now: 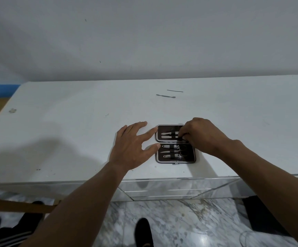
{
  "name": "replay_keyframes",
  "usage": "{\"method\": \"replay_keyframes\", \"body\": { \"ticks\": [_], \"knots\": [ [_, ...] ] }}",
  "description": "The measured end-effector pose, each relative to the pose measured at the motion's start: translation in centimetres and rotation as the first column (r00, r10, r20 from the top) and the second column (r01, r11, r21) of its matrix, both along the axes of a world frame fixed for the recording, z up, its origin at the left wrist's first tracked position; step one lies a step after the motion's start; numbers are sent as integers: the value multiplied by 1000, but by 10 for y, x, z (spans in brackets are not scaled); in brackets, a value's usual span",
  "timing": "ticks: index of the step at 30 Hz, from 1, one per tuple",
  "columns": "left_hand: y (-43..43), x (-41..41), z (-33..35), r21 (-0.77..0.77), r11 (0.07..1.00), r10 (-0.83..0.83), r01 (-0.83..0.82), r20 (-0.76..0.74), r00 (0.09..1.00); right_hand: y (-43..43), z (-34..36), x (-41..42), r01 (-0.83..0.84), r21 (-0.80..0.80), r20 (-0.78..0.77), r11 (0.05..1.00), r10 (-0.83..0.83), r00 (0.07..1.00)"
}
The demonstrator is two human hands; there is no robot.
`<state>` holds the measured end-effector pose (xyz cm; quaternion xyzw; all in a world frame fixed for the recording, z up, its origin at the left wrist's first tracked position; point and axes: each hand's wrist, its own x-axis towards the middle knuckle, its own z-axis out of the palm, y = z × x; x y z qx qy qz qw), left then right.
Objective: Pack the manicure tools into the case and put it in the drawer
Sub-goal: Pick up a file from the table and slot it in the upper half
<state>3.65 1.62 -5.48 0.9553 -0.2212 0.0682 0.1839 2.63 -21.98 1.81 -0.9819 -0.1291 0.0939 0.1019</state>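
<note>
— Where is the case [176, 144]?
— Open flat on the white table [73, 131], just right of frame centre, tools strapped inside. The left hand [132, 148] lies spread, palm down, grip empty, fingertips touching the case's left edge.
— And the right hand [200, 135]?
— Arched over the upper half, fingertips pinched on something dark; I cannot tell what. Two loose tools [166, 95] lie farther up.

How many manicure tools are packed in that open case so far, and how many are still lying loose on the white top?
Tools strapped in the case, near half: 3
Tools in the far half: 1 clearly seen; the right hand hides any others
Loose tools on the top: 2, a thin one and a flat-ended one
Total seen: 6
</note>
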Motion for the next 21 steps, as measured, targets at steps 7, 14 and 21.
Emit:
{"method": "replay_keyframes", "body": {
  "ticks": [7,14,21],
  "knots": [
    [0,0,0,1,1000,0,0,-3,1000,0,-2,-2,-10,10,25,1000,10,1000],
    [0,0,1,11,1000,-8,8,-8,1000,-1,-5,-2,-11,24,30,1000,10,999],
    [0,0,0,2,999,-37,38,-48,998,-2,-8,-3,12,61,37,998,-14,999]
  ]
}}
